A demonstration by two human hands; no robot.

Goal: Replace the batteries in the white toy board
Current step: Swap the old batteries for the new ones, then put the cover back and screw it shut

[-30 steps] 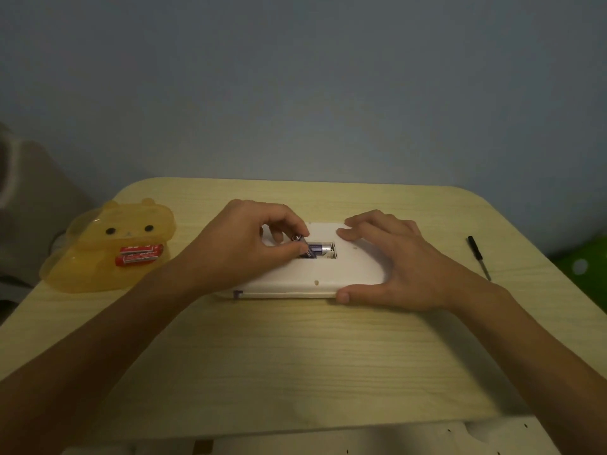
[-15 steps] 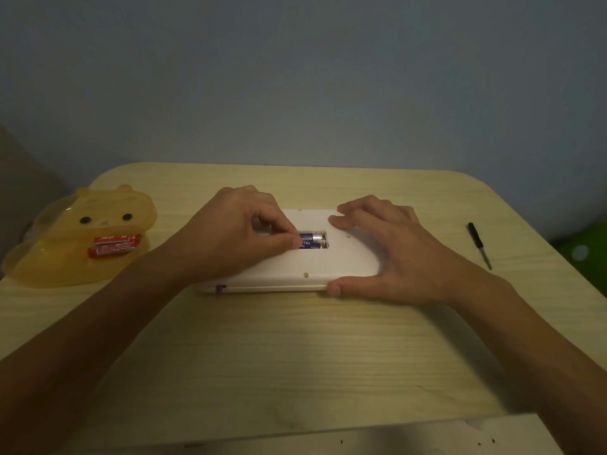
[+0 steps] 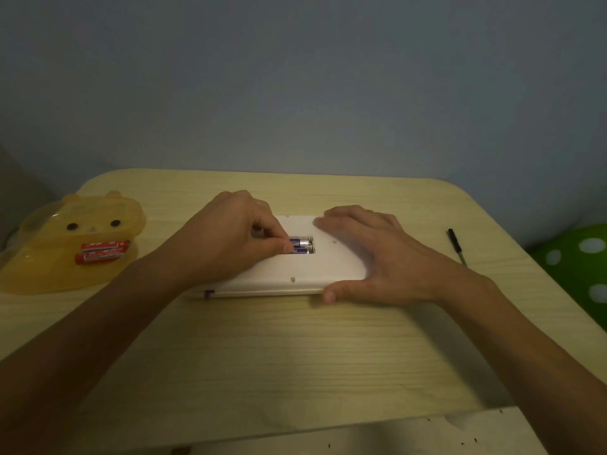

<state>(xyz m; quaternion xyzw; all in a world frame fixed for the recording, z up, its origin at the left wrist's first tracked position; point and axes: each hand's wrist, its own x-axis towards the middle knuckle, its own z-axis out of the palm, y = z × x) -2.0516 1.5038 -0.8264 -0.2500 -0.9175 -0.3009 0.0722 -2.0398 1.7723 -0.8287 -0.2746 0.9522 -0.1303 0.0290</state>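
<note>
The white toy board [image 3: 295, 270] lies face down in the middle of the wooden table [image 3: 295, 349]. Its battery compartment is uncovered, and two blue batteries [image 3: 300, 245] lie side by side inside it. My left hand [image 3: 226, 234] rests over the board's left half, thumb and fingertips pinched at the left ends of the batteries. My right hand [image 3: 371, 254] lies flat on the board's right half, thumb hooked around its near edge. Two red batteries [image 3: 101, 251] lie in a translucent yellow bear-shaped container [image 3: 65, 251] at the far left.
A small black screwdriver [image 3: 456, 246] lies on the table to the right of my right hand. A green cushion with white dots [image 3: 578, 270] sits beyond the table's right edge. A blue wall rises behind the table.
My left hand has pressed the tilted blue battery down into the compartment; both batteries now lie flat. My right hand has kept its hold on the board.
</note>
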